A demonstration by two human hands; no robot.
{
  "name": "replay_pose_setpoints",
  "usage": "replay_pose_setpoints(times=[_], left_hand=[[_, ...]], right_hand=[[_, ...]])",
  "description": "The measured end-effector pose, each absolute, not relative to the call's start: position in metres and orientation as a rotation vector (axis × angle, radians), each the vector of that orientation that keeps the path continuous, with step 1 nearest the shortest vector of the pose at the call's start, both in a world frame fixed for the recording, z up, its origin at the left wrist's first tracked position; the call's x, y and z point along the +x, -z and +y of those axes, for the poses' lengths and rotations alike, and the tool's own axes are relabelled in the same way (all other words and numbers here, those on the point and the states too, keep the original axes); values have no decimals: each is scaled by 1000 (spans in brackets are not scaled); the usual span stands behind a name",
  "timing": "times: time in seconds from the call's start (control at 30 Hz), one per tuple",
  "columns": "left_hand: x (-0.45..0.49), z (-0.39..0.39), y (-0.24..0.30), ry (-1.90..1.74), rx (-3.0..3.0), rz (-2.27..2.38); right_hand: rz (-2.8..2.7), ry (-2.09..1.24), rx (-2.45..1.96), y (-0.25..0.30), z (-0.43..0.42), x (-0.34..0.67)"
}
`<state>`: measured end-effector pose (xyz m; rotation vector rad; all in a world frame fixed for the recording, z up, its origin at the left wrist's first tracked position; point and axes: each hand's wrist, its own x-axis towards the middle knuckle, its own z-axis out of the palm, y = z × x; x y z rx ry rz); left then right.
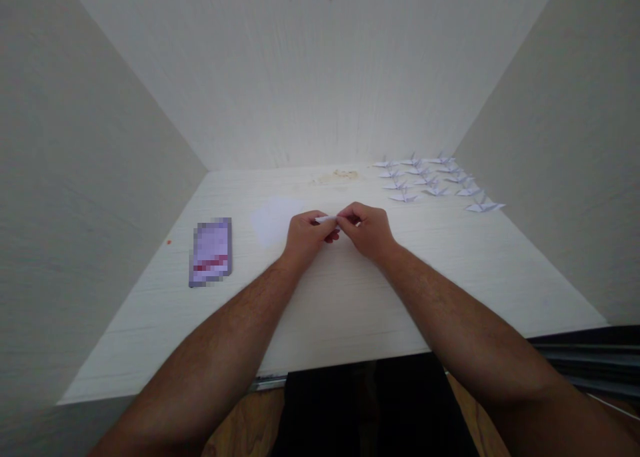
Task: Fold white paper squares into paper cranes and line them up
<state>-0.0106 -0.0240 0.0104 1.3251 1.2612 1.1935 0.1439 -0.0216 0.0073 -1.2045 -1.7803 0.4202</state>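
Observation:
A small folded piece of white paper [327,220] is pinched between both my hands over the middle of the white table [350,310]. My left hand [306,234] grips its left end with curled fingers. My right hand [367,229] pinches its right end with thumb and fingertips. Most of the paper is hidden behind my fingers. A flat white sheet [273,220] lies on the table just left of my left hand.
Several finished white paper cranes [430,180] stand in rows at the back right of the table. A purple rectangular pack [211,251] lies at the left. White walls enclose the table on three sides. A brownish stain [336,175] marks the back.

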Motion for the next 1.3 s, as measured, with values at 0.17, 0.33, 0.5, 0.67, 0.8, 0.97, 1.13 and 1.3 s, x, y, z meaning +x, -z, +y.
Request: replay_pose_setpoints(times=[0.17,0.33,0.5,0.67,0.8,0.97,1.13,1.3], left_hand=[[-10,-25,-13,-1215,1306,1295],[-11,-24,-12,-1200,1328,1307],[-11,-23,-10,-1248,1255,1270],[-11,-22,-9,-1249,1127,1170],[-10,-23,-11,-1251,1059,1100],[-10,-22,-10,-1264,1059,1130],[-10,-21,-8,-1282,1077,1187],[-9,-21,-9,-1282,1065,1170]], right_hand=[[-1885,-368,-1133,-6,-21,146],[-1975,-296,-1000,-4,-20,150],[-1987,-235,-901,-2,-18,151],[-2013,-241,-935,0,-16,152],[-2021,-217,-903,0,-15,153],[-2014,-278,-918,-2,-17,152],[-1955,-330,-945,-3,-18,151],[-1922,-312,-937,0,-17,151]])
